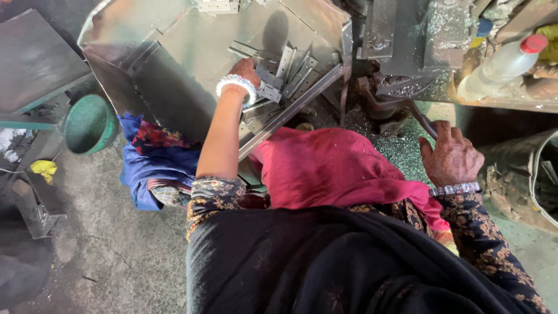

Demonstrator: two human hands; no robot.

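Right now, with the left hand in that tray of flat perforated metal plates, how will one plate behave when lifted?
Probably stiff: the metal plates look like flat steel strips and hold straight edges. Likely heavy for their size, and the loose pile may slide down the tilted tray. Edges may be sharp. The left hand grips one; the right hand rests apart.

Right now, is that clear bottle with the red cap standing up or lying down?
Lying tipped. The clear bottle rests slanted on the cluttered bench, its red cap pointing up to the right.
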